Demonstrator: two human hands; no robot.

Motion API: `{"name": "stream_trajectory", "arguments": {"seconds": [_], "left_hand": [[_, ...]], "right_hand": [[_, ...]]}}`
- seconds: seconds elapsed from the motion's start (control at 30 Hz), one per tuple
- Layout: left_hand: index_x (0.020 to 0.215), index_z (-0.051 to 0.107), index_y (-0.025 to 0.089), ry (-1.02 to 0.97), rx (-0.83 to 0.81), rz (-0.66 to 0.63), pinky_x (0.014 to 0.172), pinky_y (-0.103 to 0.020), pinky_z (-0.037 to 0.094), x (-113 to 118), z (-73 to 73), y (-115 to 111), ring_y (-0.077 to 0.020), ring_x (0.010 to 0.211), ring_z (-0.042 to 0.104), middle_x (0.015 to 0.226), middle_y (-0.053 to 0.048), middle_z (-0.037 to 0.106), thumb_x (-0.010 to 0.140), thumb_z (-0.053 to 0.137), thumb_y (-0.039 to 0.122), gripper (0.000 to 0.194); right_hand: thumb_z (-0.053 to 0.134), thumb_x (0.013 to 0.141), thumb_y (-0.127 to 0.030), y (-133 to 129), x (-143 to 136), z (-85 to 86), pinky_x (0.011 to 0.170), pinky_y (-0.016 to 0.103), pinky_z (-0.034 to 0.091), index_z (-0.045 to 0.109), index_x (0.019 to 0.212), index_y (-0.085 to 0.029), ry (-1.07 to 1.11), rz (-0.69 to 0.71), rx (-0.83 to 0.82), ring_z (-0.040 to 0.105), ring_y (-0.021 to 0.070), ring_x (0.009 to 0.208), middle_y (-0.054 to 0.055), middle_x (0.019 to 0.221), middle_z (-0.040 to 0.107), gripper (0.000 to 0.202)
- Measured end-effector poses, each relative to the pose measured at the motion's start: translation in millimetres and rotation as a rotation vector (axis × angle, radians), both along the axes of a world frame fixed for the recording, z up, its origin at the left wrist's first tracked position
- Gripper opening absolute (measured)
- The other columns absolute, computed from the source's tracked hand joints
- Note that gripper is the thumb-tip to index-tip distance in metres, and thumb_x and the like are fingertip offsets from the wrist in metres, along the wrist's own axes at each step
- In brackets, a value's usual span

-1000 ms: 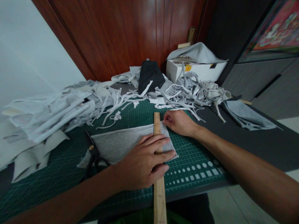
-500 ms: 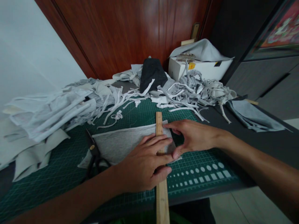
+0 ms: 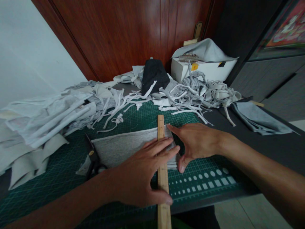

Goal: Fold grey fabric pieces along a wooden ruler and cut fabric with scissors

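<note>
Grey folded fabric (image 3: 119, 146) lies on the green cutting mat (image 3: 135, 119). A wooden ruler (image 3: 161, 127) crosses the fabric near its right end and reaches past the near table edge. My left hand (image 3: 147, 171) rests over fabric and ruler, its fingers and thumb spread. At the fabric's right edge is my right hand (image 3: 199, 141), thumb and index finger wide apart, fingertips touching the edge or just beside it. Black scissors (image 3: 91, 156) lie at the fabric's left end, their handles partly behind my left forearm.
White and grey cloth strips (image 3: 59, 111) are heaped at the left, with tangled strips (image 3: 200, 90) at the back right. A black object (image 3: 154, 76) stands between them. Behind sits a white box (image 3: 207, 70); folded grey cloth (image 3: 259, 117) lies at the right.
My left thumb has spread away from the fingers, down along the ruler. My right thumb has moved toward me, widening the gap to its index finger. The fabric's near right corner looks straighter.
</note>
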State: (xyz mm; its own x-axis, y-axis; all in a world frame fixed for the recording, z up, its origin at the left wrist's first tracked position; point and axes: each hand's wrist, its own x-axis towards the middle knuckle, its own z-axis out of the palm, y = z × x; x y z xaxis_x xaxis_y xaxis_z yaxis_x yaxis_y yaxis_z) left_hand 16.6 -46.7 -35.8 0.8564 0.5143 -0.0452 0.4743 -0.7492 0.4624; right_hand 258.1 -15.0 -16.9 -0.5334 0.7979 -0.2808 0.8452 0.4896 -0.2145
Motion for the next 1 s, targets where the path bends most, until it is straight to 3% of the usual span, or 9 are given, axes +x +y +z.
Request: {"name": "stream_trajectory", "arguments": {"seconds": [0.1, 0.23, 0.4, 0.7, 0.83, 1.0], "left_hand": [[0.168, 0.032, 0.02, 0.043, 0.01, 0.03, 0.131, -0.059, 0.026, -4, 4.8, 11, -0.0411, 0.164, 0.02, 0.178, -0.018, 0.018, 0.072, 0.084, 0.07, 0.12], [0.164, 0.038, 0.013, 0.088, 0.019, 0.068, 0.132, -0.061, 0.024, -3, 4.4, 22, -0.0446, 0.162, 0.024, 0.175, -0.023, 0.025, 0.067, 0.084, 0.075, 0.124], [0.16, 0.044, 0.009, 0.118, 0.067, 0.075, 0.132, -0.055, 0.025, 5, 0.7, 21, -0.0429, 0.162, 0.026, 0.173, -0.025, 0.029, 0.066, 0.081, 0.08, 0.124], [0.162, 0.038, 0.001, 0.108, 0.09, 0.121, 0.132, -0.057, 0.025, 12, -5.9, 18, -0.0433, 0.162, 0.026, 0.173, -0.029, 0.023, 0.063, 0.079, 0.085, 0.136], [0.161, 0.039, 0.003, 0.083, 0.095, 0.148, 0.132, -0.056, 0.026, 14, -8.6, 16, -0.043, 0.161, 0.028, 0.173, -0.029, 0.025, 0.063, 0.079, 0.085, 0.134], [0.16, 0.043, 0.008, 0.046, 0.109, 0.151, 0.131, -0.058, 0.027, 15, -10.4, 16, -0.0416, 0.162, 0.028, 0.174, -0.026, 0.026, 0.064, 0.081, 0.082, 0.127]], "right_hand": [[0.087, 0.058, -0.078, 0, 0, 0.6, 0.094, 0.052, 0.056, 0.026, 0.168, 0.002, -0.015, 0.011, 0.015, 0.07, 0.0489, 0.121, 0.03, 0.131, 0.074, 0.149], [0.085, 0.056, -0.082, 0, 0, 0.2, 0.09, 0.05, 0.056, 0.024, 0.169, 0.001, -0.026, 0.006, 0.033, 0.072, 0.0484, 0.116, 0.028, 0.126, 0.077, 0.152], [0.083, 0.057, -0.083, 1, 3, -4.3, 0.084, 0.048, 0.056, 0.031, 0.167, 0.001, 0.007, 0.021, 0.06, 0.074, 0.0478, 0.11, 0.028, 0.121, 0.078, 0.147], [0.081, 0.058, -0.084, 3, 6, -6.8, 0.078, 0.049, 0.056, 0.045, 0.159, -0.002, 0.039, 0.044, 0.063, 0.076, 0.0473, 0.101, 0.025, 0.108, 0.081, 0.135], [0.081, 0.057, -0.084, 4, 5, -5.5, 0.076, 0.048, 0.056, 0.04, 0.161, 0.001, 0.032, 0.049, 0.06, 0.076, 0.0474, 0.1, 0.025, 0.107, 0.081, 0.141], [0.085, 0.055, -0.081, 5, 3, -3.1, 0.084, 0.049, 0.056, 0.032, 0.165, 0.003, 0.006, 0.042, 0.034, 0.074, 0.0478, 0.11, 0.028, 0.117, 0.078, 0.148]]}}
